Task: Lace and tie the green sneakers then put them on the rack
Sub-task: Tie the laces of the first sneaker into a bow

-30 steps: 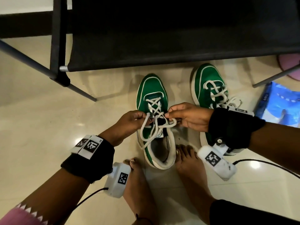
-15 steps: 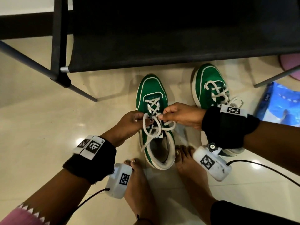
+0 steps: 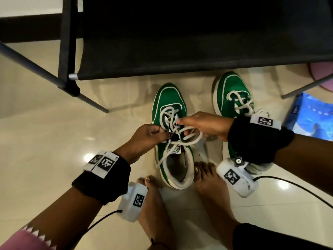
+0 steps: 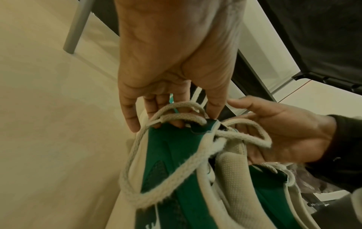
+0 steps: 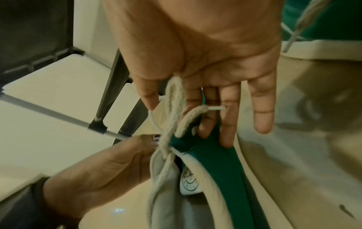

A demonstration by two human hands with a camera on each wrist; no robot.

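Note:
Two green sneakers with white laces stand on the floor in front of the black rack [image 3: 198, 51]. The left sneaker [image 3: 169, 100] sits between my hands, its laces [image 3: 191, 139] looped loosely over the tongue. My left hand [image 3: 164, 133] pinches a lace loop [image 4: 176, 116] at the sneaker's left side. From the right, my right hand [image 3: 180, 121] reaches over the eyelets and pinches another loop [image 5: 175, 93] between thumb and fingers. The right sneaker [image 3: 232, 92] stands laced, partly hidden behind my right wrist.
Grey rack legs [image 3: 90, 101] slant across the floor at left and right. A blue bag [image 3: 313, 120] and a pink object [image 3: 322, 73] lie at the right. My bare feet [image 3: 155, 204] flank the left sneaker's heel. Cables trail from both wrist cameras.
My right hand has moved left and forward over the left sneaker, carrying its lace loop across. The left hand has stayed in place, still pinching its loop.

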